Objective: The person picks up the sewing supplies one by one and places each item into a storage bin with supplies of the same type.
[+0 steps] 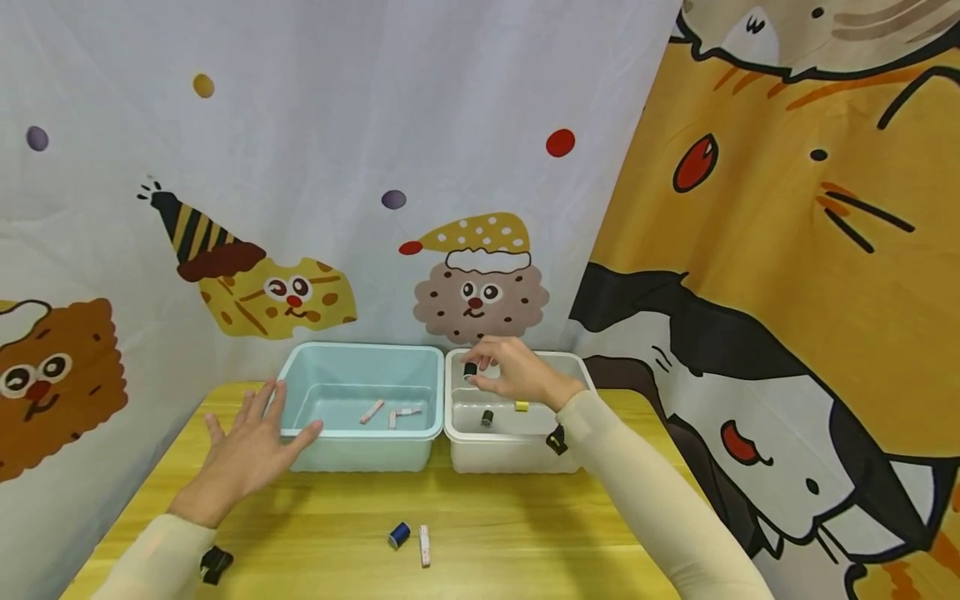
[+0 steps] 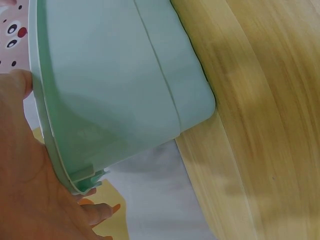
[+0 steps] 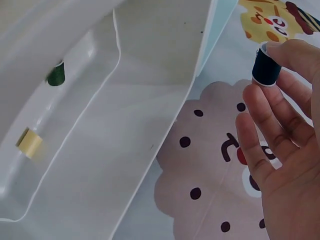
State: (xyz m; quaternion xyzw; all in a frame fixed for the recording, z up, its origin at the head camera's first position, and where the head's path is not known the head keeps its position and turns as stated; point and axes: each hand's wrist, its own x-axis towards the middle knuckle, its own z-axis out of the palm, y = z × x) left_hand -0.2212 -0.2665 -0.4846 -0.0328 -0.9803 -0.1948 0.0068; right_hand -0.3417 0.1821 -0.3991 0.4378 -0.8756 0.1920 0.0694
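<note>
My right hand point(image 1: 521, 373) pinches a dark spool of thread point(image 3: 266, 66) between thumb and fingertips, above the back part of the white bin point(image 1: 510, 455). Inside that bin lie a dark green spool point(image 1: 487, 418) and a yellow spool point(image 1: 521, 406). My left hand point(image 1: 251, 450), fingers spread and fairly straight, rests at the left front corner of the light blue bin point(image 1: 360, 455). In the left wrist view its thumb touches the rim. Small pale strips with pinkish marks point(image 1: 372, 412) lie on the blue bin's floor.
On the wooden table point(image 1: 330, 533), in front of the bins, lie a blue spool point(image 1: 399, 535) and a pale pinkish strip point(image 1: 425, 546). The bins stand side by side against a cartoon-printed curtain point(image 1: 480, 125). Another printed curtain point(image 1: 750, 250) hangs along the right.
</note>
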